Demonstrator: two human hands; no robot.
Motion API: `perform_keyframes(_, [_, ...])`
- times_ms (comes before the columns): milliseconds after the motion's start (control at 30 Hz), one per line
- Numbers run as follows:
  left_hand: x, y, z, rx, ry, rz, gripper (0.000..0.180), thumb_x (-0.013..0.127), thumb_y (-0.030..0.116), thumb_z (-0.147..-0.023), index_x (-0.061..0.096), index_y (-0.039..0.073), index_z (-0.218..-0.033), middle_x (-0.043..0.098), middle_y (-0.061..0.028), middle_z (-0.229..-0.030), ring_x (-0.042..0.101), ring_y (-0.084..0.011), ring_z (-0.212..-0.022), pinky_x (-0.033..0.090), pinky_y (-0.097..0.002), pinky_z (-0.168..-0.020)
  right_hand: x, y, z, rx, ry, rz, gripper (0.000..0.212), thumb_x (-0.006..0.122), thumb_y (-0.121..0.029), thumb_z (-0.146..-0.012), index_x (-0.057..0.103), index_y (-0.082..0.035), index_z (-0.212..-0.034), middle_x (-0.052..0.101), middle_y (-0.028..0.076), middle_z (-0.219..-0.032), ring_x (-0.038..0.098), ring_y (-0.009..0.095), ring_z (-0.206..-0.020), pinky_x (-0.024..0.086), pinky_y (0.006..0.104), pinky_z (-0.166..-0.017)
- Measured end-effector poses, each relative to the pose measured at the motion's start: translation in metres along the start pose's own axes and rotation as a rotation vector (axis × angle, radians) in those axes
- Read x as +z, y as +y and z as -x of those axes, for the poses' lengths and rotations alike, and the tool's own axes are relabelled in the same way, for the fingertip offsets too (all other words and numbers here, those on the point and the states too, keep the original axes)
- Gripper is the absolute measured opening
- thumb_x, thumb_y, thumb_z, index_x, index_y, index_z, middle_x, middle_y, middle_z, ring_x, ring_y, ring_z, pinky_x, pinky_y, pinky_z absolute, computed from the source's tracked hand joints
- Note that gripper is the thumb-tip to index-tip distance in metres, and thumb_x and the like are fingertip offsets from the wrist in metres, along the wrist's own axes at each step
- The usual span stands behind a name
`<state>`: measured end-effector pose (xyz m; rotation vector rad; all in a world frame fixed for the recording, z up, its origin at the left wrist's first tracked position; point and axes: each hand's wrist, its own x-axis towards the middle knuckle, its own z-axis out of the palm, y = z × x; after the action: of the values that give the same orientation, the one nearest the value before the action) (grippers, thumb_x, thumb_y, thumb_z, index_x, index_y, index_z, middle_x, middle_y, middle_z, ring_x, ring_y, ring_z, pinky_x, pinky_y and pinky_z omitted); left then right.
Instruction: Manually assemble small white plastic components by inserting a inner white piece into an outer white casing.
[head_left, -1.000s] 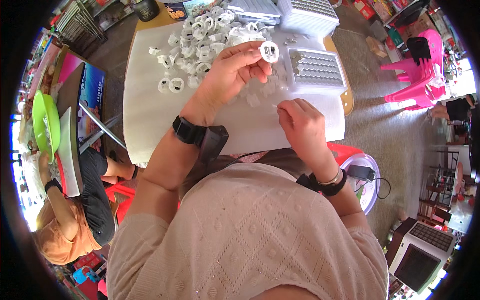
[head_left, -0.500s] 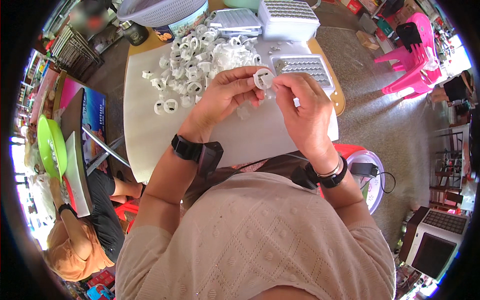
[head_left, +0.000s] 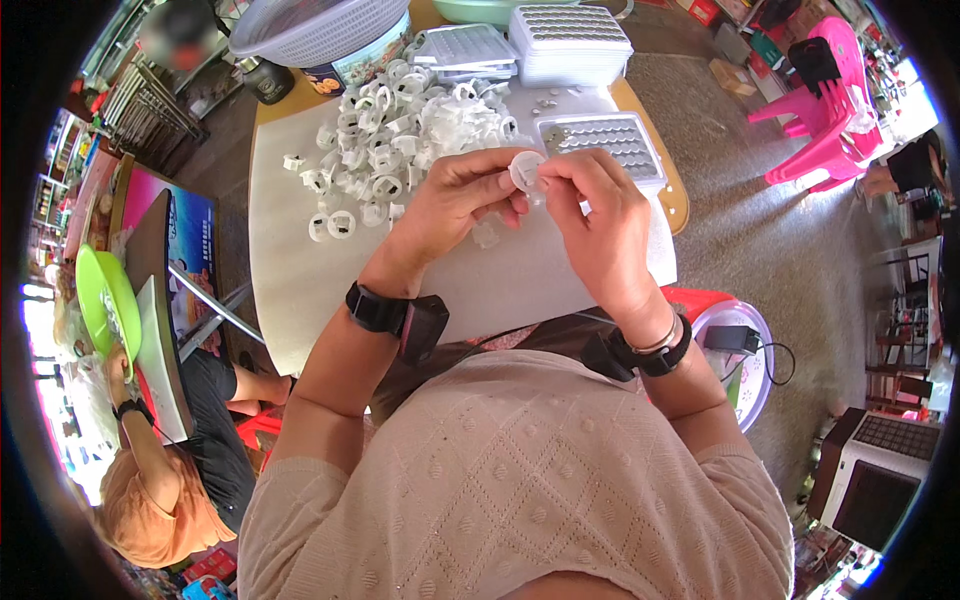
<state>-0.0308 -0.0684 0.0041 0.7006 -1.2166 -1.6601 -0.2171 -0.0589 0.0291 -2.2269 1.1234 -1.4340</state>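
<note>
Between the thumb and fingers of my left hand (head_left: 455, 200) is a round white plastic part (head_left: 526, 172), held up over the table with its flat disc showing. My right hand (head_left: 605, 215) is closed in a pinch at the part's right edge; anything tiny between those fingertips is hidden. Beyond my left hand spreads a heap of similar white plastic parts (head_left: 385, 135), several with dark slots or insides. Past my right hand lies a clear tray (head_left: 655, 165) with rows of small silvery pieces.
A stack of white trays (head_left: 570, 65) stands at the back, beside flatter clear trays (head_left: 465, 45) and a grey basket (head_left: 310, 30). A few tiny pieces lie near the tray. At the left, another person (head_left: 150, 480) sits by a green basin (head_left: 105, 300). Pink chairs (head_left: 830, 120) stand right.
The plastic part has tilted, so its disc faces me differently, and sits slightly lower. My right fingers have come in against its edge. At left, the other person's hand has moved up to the green basin.
</note>
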Motion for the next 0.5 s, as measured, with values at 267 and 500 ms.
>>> perform_keyframes(267, [0.003,-0.004,-0.002,0.073,0.089,-0.055,0.030,0.058,0.015,-0.094,0.059,0.002,-0.121,0.063,-0.0052,-0.089,0.060,-0.0118,-0.077,0.052,-0.0265,-0.067,-0.001,0.000,-0.002,0.452,-0.082,-0.424,0.018,0.065,-0.002,-0.083,0.059,0.001,-0.101,0.064,0.003,-0.080,0.059,0.008,-0.070,0.048,0.0230,-0.062])
perform_keyframes(500, [0.012,-0.002,-0.002,0.127,0.179,-0.285,0.024,0.061,0.002,-0.088,0.060,0.002,-0.112,0.062,-0.0014,-0.080,0.058,-0.0075,-0.064,0.048,-0.0214,-0.055,0.012,0.001,0.001,0.346,-0.015,-0.321,0.017,0.063,-0.004,-0.085,0.058,0.000,-0.100,0.065,0.009,-0.074,0.062,0.014,-0.065,0.050,0.0273,-0.060])
